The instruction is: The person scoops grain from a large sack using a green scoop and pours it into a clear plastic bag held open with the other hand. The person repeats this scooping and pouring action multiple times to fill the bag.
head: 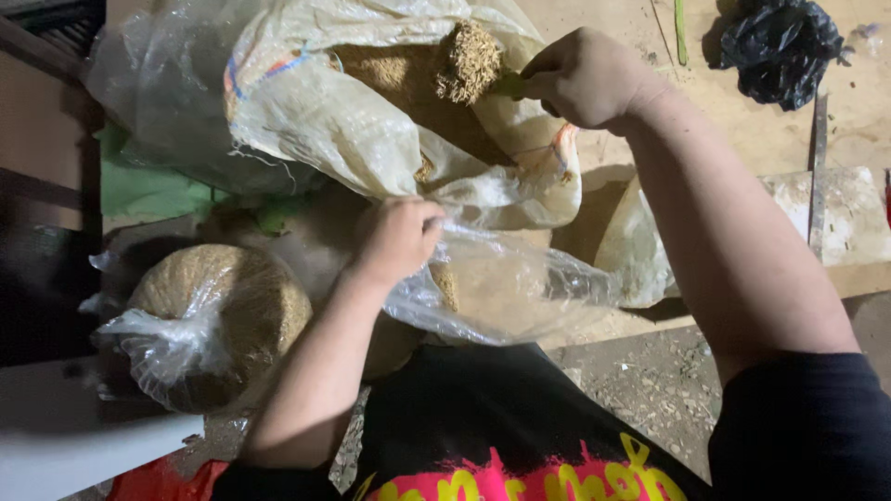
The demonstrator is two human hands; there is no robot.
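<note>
- We see a large white woven plastic sack (325,111) at the top middle, its mouth folded open; a thin stripe of blue and orange runs along its edge, and a loose clear plastic liner lies around its left side.
- Inside the sack there is a brown, grainy material (399,79), dry and fine, like husk or grain.
- Our right hand (585,79) is clenched around a small green scoop handle (509,85), and the scoop carries a heaped lump of the same brown grains (469,60) above the sack mouth.
- Our left hand (399,237) grasps the rim of a thin clear plastic bag (501,288), pinching it closed between fingers and thumb; the bag is wrinkled and shiny, and it lies just below the sack, in front of our body.
- A little of the brown grain shows inside this clear bag, near the left hand.
- At the lower left stands a round clear plastic bag already filled with brown grain (218,311); its top is gathered into a twisted bunch.
- A crumpled black plastic bag (780,46) lies at the top right on the pale wooden board (742,121), well apart from both hands.
- A piece of green sheet (148,190) shows under the sack on the left.
</note>
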